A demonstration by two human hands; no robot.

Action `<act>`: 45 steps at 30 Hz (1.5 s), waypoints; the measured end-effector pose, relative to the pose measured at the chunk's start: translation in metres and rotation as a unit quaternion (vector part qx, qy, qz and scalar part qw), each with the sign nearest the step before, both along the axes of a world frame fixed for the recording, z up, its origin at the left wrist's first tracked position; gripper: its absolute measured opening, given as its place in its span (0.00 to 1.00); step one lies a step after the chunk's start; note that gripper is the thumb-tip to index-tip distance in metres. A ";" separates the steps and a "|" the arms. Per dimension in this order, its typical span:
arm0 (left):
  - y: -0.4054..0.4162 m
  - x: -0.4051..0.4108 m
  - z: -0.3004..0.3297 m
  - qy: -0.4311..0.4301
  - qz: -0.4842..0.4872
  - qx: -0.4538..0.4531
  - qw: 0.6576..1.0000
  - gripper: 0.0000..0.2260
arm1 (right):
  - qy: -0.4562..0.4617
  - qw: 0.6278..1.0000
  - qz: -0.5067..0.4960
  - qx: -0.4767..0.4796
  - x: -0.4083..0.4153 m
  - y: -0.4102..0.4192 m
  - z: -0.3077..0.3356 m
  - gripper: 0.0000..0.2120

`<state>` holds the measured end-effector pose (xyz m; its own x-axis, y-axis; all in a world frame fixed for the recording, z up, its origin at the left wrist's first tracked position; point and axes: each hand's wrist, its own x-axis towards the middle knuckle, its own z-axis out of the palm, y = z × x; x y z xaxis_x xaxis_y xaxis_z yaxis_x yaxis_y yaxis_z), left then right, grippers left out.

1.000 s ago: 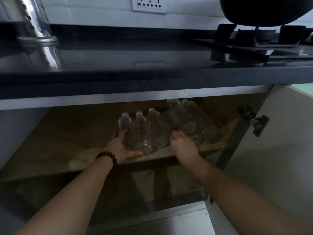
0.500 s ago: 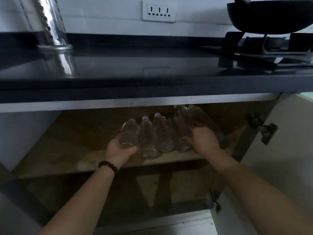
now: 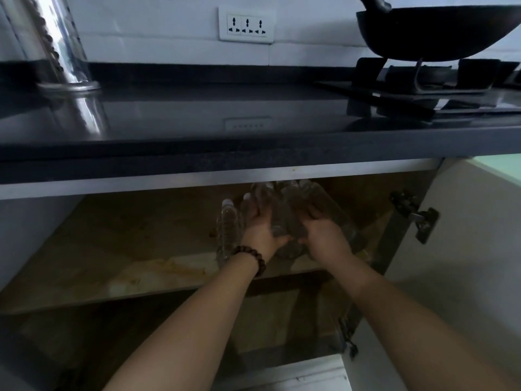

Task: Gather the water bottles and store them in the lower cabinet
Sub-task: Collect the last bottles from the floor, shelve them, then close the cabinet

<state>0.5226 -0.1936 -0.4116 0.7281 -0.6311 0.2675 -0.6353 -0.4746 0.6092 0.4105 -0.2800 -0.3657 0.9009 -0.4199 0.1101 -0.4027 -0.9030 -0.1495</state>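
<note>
Several clear water bottles (image 3: 286, 218) lie side by side on the wooden shelf (image 3: 135, 249) of the open lower cabinet, caps pointing to the back. One bottle (image 3: 227, 230) lies alone at the left of the group. My left hand (image 3: 260, 225), with a bead bracelet on the wrist, lies over a bottle just right of it, thumb wrapped around it. My right hand (image 3: 324, 234) curls over the bottles on the right side of the group. The two hands are close together and hide much of the middle bottles.
The cabinet door (image 3: 465, 249) stands open at the right, its hinge (image 3: 420, 218) close to my right arm. The dark countertop (image 3: 225, 122) overhangs the cabinet. It carries a steel vessel (image 3: 56, 52) at the left and a wok (image 3: 437, 29) on the stove (image 3: 417, 91).
Both hands have moved inward and deeper over the bottles, from the outer ends of the row. The leftmost bottle now lies free of my left hand. The group sits further back.
</note>
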 end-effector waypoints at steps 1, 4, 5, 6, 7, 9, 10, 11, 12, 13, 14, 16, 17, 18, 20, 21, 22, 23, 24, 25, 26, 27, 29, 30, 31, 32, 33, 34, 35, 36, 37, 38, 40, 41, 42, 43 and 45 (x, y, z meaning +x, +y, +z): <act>-0.006 0.002 0.001 -0.005 0.002 0.024 1.000 0.58 | 0.007 1.000 0.005 -0.005 -0.001 -0.001 0.001 0.34; -0.009 0.006 0.000 0.025 -0.038 0.069 0.997 0.60 | 0.000 1.000 -0.001 0.001 -0.002 -0.002 0.003 0.34; -0.005 0.006 0.000 0.035 -0.052 0.067 0.996 0.61 | 0.004 1.000 0.002 0.012 -0.003 -0.001 0.004 0.34; 0.001 0.007 0.000 0.047 -0.060 0.062 0.995 0.61 | 0.005 1.000 0.009 0.026 -0.005 -0.002 0.005 0.34; 0.010 0.008 0.002 0.057 -0.067 0.055 0.995 0.60 | -0.004 0.999 0.014 0.045 -0.008 -0.005 0.004 0.34; 0.034 0.014 0.007 0.076 -0.064 0.054 0.994 0.56 | -0.065 0.995 0.009 0.069 -0.016 -0.015 0.003 0.38; 0.049 0.017 0.010 0.087 -0.052 0.060 0.993 0.55 | -0.099 0.992 -0.002 0.072 -0.022 -0.023 0.002 0.41; 0.064 0.021 0.008 0.100 -0.041 0.070 0.992 0.56 | -0.117 0.990 -0.016 0.077 -0.028 -0.031 0.000 0.43; 0.078 0.025 0.006 0.112 -0.038 0.083 0.990 0.58 | -0.117 0.989 -0.031 0.088 -0.033 -0.038 -0.002 0.44; 0.088 0.028 0.001 0.119 -0.045 0.098 0.987 0.60 | -0.107 0.988 -0.045 0.103 -0.038 -0.043 -0.005 0.45; 0.095 0.028 -0.005 0.114 -0.058 0.112 0.985 0.61 | -0.092 0.987 -0.057 0.117 -0.041 -0.047 -0.009 0.45; 0.099 0.026 -0.016 0.092 -0.068 0.118 0.986 0.61 | -0.069 0.986 -0.068 0.132 -0.045 -0.051 -0.018 0.43; 0.098 0.026 -0.020 0.085 -0.065 0.109 0.988 0.61 | -0.066 0.986 -0.069 0.134 -0.046 -0.051 -0.022 0.42; 0.096 0.026 -0.021 0.082 -0.061 0.102 0.990 0.60 | -0.070 0.987 -0.070 0.130 -0.046 -0.051 -0.026 0.40; 0.092 0.028 -0.022 0.080 -0.052 0.100 0.990 0.58 | -0.084 0.987 -0.076 0.115 -0.044 -0.051 -0.032 0.37; 0.090 0.030 -0.022 0.082 -0.048 0.103 0.990 0.57 | -0.093 0.987 -0.081 0.105 -0.042 -0.051 -0.034 0.36; 0.087 0.032 -0.022 0.083 -0.045 0.108 0.990 0.57 | -0.103 0.987 -0.085 0.091 -0.041 -0.051 -0.036 0.34; 0.085 0.035 -0.023 0.081 -0.044 0.113 0.989 0.57 | -0.112 0.987 -0.090 0.075 -0.040 -0.051 -0.039 0.32; 0.083 0.037 -0.024 0.080 -0.040 0.114 0.989 0.58 | -0.118 0.987 -0.094 0.061 -0.038 -0.051 -0.042 0.30; 0.081 0.040 -0.025 0.083 -0.035 0.113 0.990 0.59 | -0.119 0.986 -0.099 0.054 -0.036 -0.051 -0.045 0.29; 0.079 0.044 -0.026 0.087 -0.029 0.110 0.990 0.60 | -0.116 0.986 -0.103 0.055 -0.035 -0.052 -0.047 0.29; 0.077 0.046 -0.027 0.090 -0.024 0.108 0.990 0.60 | -0.111 0.987 -0.104 0.059 -0.033 -0.053 -0.047 0.30; 0.075 0.049 -0.028 0.086 -0.017 0.109 0.990 0.60 | -0.110 0.986 -0.104 0.069 -0.032 -0.056 -0.047 0.33; 0.075 0.049 -0.028 0.078 -0.014 0.112 0.991 0.60 | -0.122 0.984 -0.104 0.076 -0.033 -0.055 -0.047 0.36; 0.075 0.048 -0.029 0.072 -0.012 0.116 0.991 0.60 | -0.143 0.981 -0.104 0.079 -0.036 -0.051 -0.048 0.40; 0.075 0.047 -0.028 0.071 -0.008 0.120 0.990 0.60 | -0.168 0.977 -0.105 0.077 -0.041 -0.045 -0.051 0.43; 0.077 0.047 -0.027 0.075 -0.005 0.126 0.989 0.59 | -0.190 0.974 -0.106 0.067 -0.047 -0.036 -0.057 0.46; 0.078 0.045 -0.024 0.080 -0.004 0.133 0.988 0.59 | -0.206 0.972 -0.104 0.054 -0.053 -0.025 -0.064 0.48; 0.079 0.042 -0.021 0.078 0.000 0.142 0.987 0.59 | -0.211 0.971 -0.103 0.048 -0.057 -0.014 -0.072 0.50; 0.079 0.038 -0.019 0.064 0.007 0.147 0.987 0.59 | -0.207 0.971 -0.106 0.049 -0.060 -0.005 -0.080 0.51; 0.078 0.031 -0.017 0.037 0.016 0.146 0.988 0.58 | -0.195 0.973 -0.112 0.056 -0.061 0.000 -0.088 0.52; 0.076 0.022 -0.016 0.002 0.026 0.135 0.991 0.58 | -0.180 0.974 -0.119 0.065 -0.059 0.003 -0.096 0.53; 0.070 -0.001 -0.017 -0.073 0.031 0.094 0.992 0.57 | -0.155 0.977 -0.125 0.076 -0.055 0.005 -0.108 0.52; 0.066 -0.011 -0.019 -0.107 0.023 0.088 0.990 0.55 | -0.147 0.979 -0.124 0.073 -0.053 0.006 -0.112 0.51; 0.062 -0.020 -0.021 -0.137 0.013 0.099 0.986 0.54 | -0.140 0.980 -0.123 0.065 -0.051 0.008 -0.116 0.50; 0.059 -0.026 -0.024 -0.156 0.007 0.120 0.980 0.52 | -0.135 0.982 -0.123 0.056 -0.049 0.010 -0.118 0.49; 0.053 -0.033 -0.028 -0.161 0.006 0.152 0.975 0.50 | -0.125 0.983 -0.127 0.050 -0.047 0.012 -0.124 0.47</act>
